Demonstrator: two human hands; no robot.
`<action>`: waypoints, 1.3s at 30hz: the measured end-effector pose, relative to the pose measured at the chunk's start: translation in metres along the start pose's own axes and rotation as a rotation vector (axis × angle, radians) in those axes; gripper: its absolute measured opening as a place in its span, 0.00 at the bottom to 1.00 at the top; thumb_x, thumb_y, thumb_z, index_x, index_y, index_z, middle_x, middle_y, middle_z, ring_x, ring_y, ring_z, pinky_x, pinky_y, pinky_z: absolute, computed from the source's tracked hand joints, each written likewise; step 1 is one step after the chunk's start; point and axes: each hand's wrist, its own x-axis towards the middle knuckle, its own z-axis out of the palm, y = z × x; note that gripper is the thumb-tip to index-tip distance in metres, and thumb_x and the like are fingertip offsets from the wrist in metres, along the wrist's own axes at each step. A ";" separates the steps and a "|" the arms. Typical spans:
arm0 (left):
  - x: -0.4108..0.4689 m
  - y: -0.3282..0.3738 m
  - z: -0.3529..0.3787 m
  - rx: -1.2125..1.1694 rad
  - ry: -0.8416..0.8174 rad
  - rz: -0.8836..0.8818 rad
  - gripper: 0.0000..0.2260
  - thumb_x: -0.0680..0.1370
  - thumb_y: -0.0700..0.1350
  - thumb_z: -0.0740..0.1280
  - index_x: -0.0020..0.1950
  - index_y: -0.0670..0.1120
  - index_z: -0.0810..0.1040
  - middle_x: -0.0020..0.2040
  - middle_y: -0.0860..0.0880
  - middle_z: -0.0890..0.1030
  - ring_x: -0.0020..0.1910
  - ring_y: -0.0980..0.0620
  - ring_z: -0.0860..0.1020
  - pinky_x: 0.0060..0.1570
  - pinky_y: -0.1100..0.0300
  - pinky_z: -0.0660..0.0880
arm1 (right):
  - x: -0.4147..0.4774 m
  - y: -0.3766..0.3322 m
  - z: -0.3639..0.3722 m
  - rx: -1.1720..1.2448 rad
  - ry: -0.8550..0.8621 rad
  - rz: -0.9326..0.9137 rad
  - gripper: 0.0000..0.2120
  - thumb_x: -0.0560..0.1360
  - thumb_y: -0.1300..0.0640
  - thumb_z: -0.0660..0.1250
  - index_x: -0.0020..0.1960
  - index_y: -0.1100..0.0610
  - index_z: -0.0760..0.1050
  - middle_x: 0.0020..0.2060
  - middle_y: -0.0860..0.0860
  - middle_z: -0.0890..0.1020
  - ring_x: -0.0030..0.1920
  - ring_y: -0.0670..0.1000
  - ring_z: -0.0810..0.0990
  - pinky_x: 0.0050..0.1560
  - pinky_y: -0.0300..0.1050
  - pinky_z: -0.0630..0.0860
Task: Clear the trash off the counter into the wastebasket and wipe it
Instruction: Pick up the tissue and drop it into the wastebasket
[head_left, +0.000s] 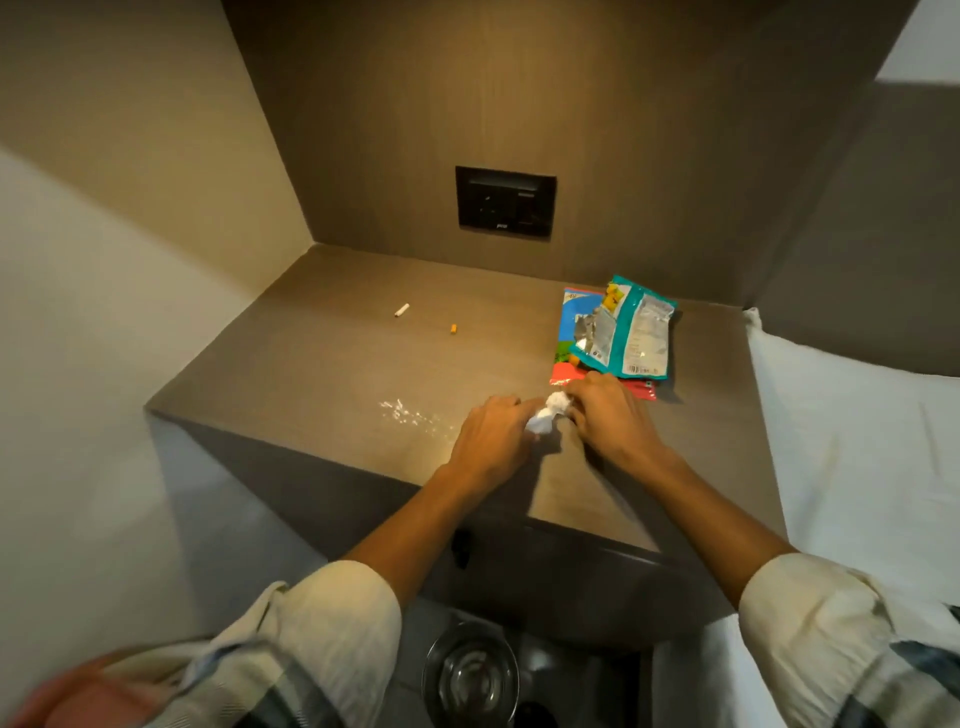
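While both hands — left hand (491, 439), right hand (608, 415) — pinch the tissue (545, 415), counter (322, 374) lies open leftward.

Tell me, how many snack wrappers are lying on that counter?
2: a teal wrapper near the back right of the counter, lying on top of a red and blue wrapper. Any further wrapper beneath them would be hidden.

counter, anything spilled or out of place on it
Yes. A wet, glinting patch lies near the counter's front edge, left of the hands. A white butt and an orange one lie loose farther back, and two torn snack wrappers sit overlapping at right.
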 end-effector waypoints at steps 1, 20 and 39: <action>-0.003 0.000 0.000 -0.024 0.008 0.018 0.13 0.78 0.47 0.66 0.62 0.47 0.78 0.52 0.41 0.80 0.52 0.41 0.79 0.44 0.53 0.74 | 0.000 0.000 0.001 -0.007 0.000 0.006 0.07 0.74 0.62 0.66 0.51 0.57 0.79 0.47 0.57 0.80 0.49 0.57 0.78 0.47 0.56 0.79; -0.167 -0.078 0.000 -0.800 -0.052 -0.343 0.12 0.81 0.42 0.59 0.41 0.52 0.77 0.37 0.54 0.77 0.30 0.63 0.75 0.32 0.71 0.71 | -0.116 -0.122 0.022 0.535 -0.006 -0.045 0.06 0.69 0.61 0.71 0.45 0.54 0.83 0.41 0.53 0.81 0.40 0.49 0.76 0.38 0.44 0.72; -0.236 -0.155 0.224 -0.598 -0.319 -0.881 0.13 0.80 0.42 0.64 0.62 0.42 0.80 0.59 0.40 0.83 0.59 0.43 0.80 0.63 0.50 0.76 | -0.175 -0.075 0.312 0.489 -0.680 0.564 0.06 0.73 0.62 0.67 0.49 0.59 0.80 0.50 0.59 0.83 0.54 0.59 0.80 0.55 0.47 0.75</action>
